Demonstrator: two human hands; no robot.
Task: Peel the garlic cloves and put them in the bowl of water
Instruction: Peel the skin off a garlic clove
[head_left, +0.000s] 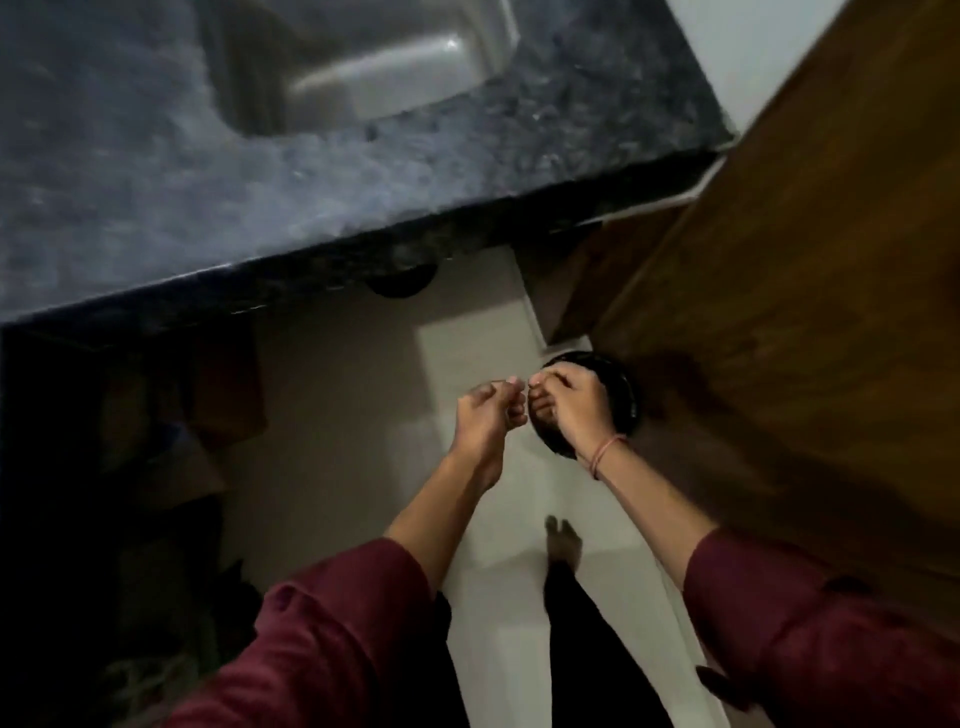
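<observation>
I judge peeling under way: left hand (485, 415) and right hand (567, 404) meet, fingers curled tip to tip, whether pinching a garlic clove I cannot tell; a dark round vessel (625, 391) lies just beyond the right fingers; no peeled cloves show.

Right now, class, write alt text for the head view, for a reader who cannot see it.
The left hand and right hand meet at the fingertips over a pale floor, above a dark round container; anything pinched is too small to tell. Beyond them is a dark stone counter with a steel sink.
</observation>
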